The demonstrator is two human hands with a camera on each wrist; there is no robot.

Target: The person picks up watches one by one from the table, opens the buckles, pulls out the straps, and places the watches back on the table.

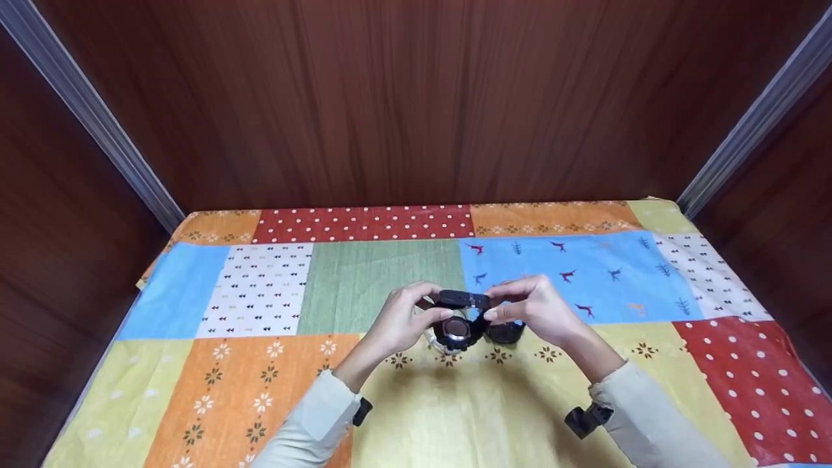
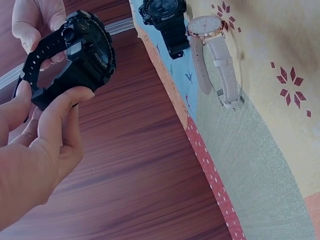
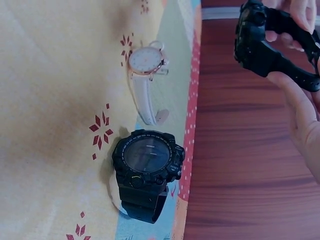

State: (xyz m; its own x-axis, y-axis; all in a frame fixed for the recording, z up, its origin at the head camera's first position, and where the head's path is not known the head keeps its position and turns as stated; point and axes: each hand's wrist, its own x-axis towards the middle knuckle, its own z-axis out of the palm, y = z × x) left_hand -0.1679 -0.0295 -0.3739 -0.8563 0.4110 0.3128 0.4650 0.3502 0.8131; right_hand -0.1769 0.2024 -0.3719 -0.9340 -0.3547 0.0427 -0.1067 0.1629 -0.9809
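Both hands hold a black wristwatch (image 1: 458, 329) up above the cloth, its dial facing me in the head view. My left hand (image 1: 406, 316) pinches one side of the strap between thumb and fingers; in the left wrist view its thumb and fingers grip the strap (image 2: 62, 82) below the case. My right hand (image 1: 534, 308) pinches the strap on the other side. The strap bends round in a loop; whether its buckle is fastened I cannot tell. A second black wristwatch (image 3: 146, 155) rests on the cloth, beside a watch with a pale strap (image 3: 145, 61).
A patchwork-patterned cloth (image 1: 383, 273) covers the table. Brown wood-grain panels (image 1: 390, 104) stand behind it and at both sides, with grey metal strips (image 1: 104, 123) at the corners. Each wrist carries a small black camera (image 1: 585, 419).
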